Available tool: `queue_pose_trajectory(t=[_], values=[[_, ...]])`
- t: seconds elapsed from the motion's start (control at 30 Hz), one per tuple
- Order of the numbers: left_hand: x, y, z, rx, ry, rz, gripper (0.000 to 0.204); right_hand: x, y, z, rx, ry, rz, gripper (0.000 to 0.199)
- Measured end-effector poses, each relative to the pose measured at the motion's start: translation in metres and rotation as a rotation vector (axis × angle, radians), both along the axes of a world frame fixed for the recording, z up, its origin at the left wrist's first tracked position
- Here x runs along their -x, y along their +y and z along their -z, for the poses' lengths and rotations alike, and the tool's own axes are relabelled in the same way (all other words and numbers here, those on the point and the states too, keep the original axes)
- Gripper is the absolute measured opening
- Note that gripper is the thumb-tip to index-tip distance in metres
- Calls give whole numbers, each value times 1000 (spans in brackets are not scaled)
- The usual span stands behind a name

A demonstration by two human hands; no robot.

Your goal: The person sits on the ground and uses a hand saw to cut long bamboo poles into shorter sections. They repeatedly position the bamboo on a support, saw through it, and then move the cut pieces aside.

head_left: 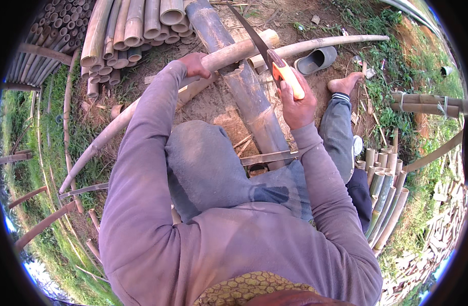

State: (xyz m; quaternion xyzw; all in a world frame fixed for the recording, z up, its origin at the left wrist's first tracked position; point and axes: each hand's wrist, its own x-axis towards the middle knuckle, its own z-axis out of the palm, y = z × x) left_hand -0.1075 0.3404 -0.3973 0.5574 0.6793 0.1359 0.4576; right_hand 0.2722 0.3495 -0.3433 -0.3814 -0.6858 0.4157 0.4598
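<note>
Purple sleeves fill the lower centre of the frame, and we follow them up to both hands. Our right hand (296,104) is wrapped fully round the orange grip of a hand saw (267,53), whose dark blade runs up and left to cross the pale bamboo pole (234,53) at upper centre. Our left hand (194,64) is clamped over that pole just left of the cut. We judge the pole stiff, hollow and fairly light for its length, its skin smooth enough to roll; holding it close beside the blade looks soundest. It lies across a thicker dark bamboo trunk (254,109), which serves as the bench, slanting from top centre toward our knees. Beneath is bare earth (213,104) littered with chips. Stacked bamboo culms (127,28) occupy the upper left, shorter cut lengths (384,196) the right, a grey sandal (315,60) the upper right, and grass borders both sides.
</note>
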Motion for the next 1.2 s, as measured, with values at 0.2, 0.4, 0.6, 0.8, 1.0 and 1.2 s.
queue_pose_trajectory(t=[0.2, 0.4, 0.6, 0.8, 1.0, 1.2], values=[[-4, -5, -17, 143, -128, -57, 60, -126, -115, -35, 95, -64, -52, 49], [1, 3, -4, 229, -227, -42, 65, -25, -20, -10, -172, -127, -16, 42], [-36, -27, -23, -244, 531, -51, 82, 15, 8, -11, 95, 55, -43, 42], [-59, -28, -26, -70, 747, -118, 68, 24, 10, -18, -57, -3, -9, 41], [-67, -22, -26, -67, 777, -184, 69, 27, 16, -23, 43, 39, -19, 40], [-67, -29, -44, 24, 761, -167, 69, -71, -71, -43, 45, -69, -24, 42]])
